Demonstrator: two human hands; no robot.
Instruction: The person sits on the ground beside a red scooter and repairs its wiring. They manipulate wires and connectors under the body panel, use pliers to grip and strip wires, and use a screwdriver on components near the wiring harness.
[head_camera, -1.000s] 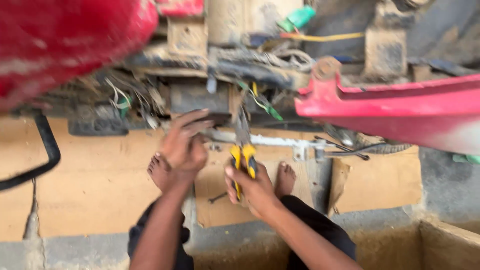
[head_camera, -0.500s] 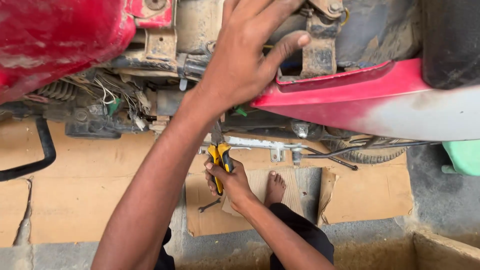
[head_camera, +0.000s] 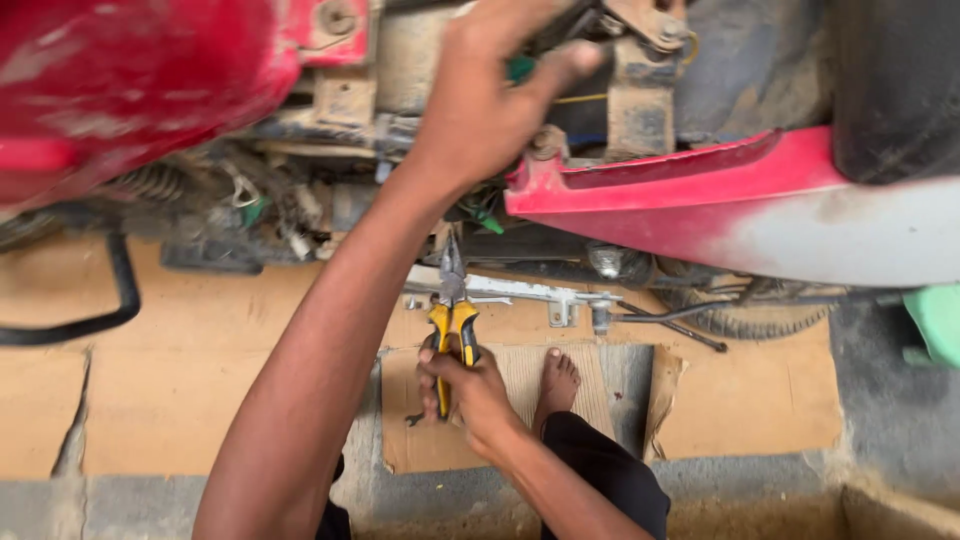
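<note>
Right hand (head_camera: 470, 400): closed around the yellow-and-black handles of a pair of pliers (head_camera: 450, 320), held low, over a sheet of cardboard (head_camera: 500, 440) on the floor. The steel nose points up toward the underside of the vehicle, near a flat metal bracket (head_camera: 530, 292); whether the tip grips anything cannot be told.

Left hand (head_camera: 490, 100): raised to the top of the view, fingers curled in against the grimy metal frame (head_camera: 640, 110) of a red scooter, just above the edge of a red body panel (head_camera: 680, 190). Something green shows at the fingertips, but whether the hand clamps on it is hidden.

Wiring (head_camera: 260, 200): a loose tangle of cables and connectors hanging under the frame, left of the raised forearm.

Step in hand, as judged: the left hand seems to be feeling for or steadying a part in the frame while the pliers wait below. The next move would likely call for bringing the pliers up to that spot, with care for the hanging wires and the panel edge.

Surroundings: a bare foot (head_camera: 558, 380) resting on the cardboard; a tyre (head_camera: 740, 318) partly seen under the panel; a black curved tube (head_camera: 100, 300) at left; tan floor tiles around.
</note>
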